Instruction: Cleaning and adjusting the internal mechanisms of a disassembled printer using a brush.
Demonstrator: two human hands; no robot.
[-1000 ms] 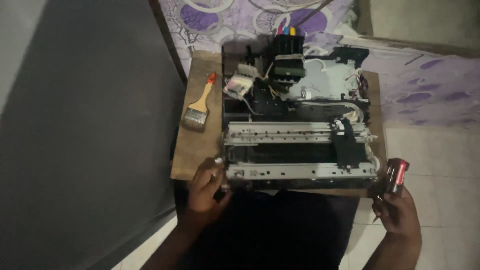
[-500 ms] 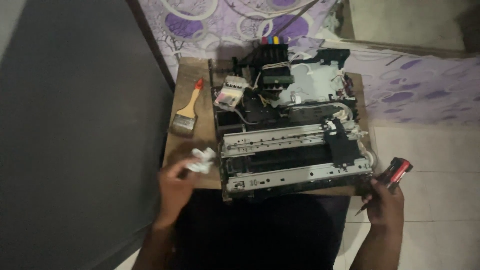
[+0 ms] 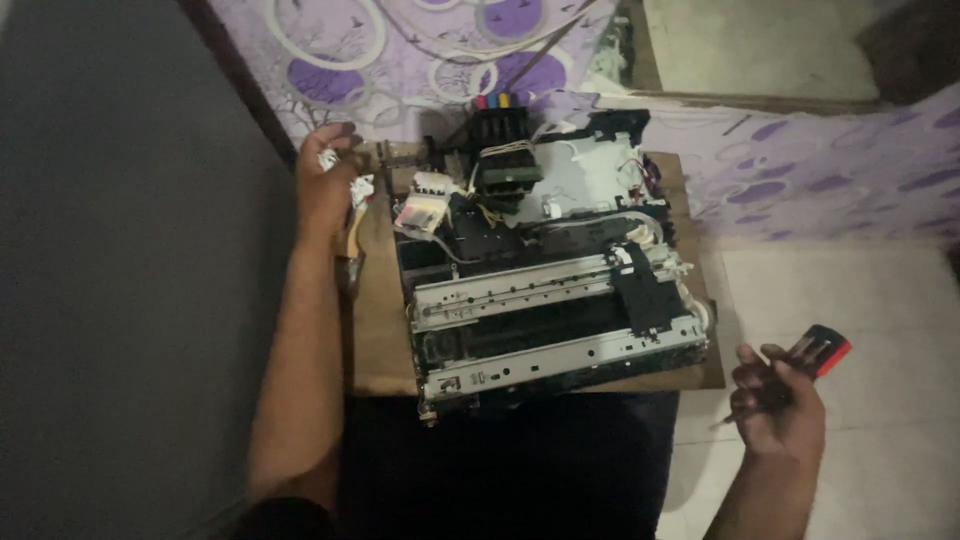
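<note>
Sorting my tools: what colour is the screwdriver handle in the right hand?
Red and black, on the screwdriver in the right hand; head view.

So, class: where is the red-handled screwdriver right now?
In the head view, the screwdriver is at lower right, gripped in the right hand, just off the wooden board's right corner.

2 bare forearms, bare hands (image 3: 325, 185).

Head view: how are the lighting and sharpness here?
Head view: dim and soft all over; the opened printer on the wooden board is the best-lit part, the left hand with its white scrap is smeared, and the right hand with a red-handled screwdriver is murky.
</note>
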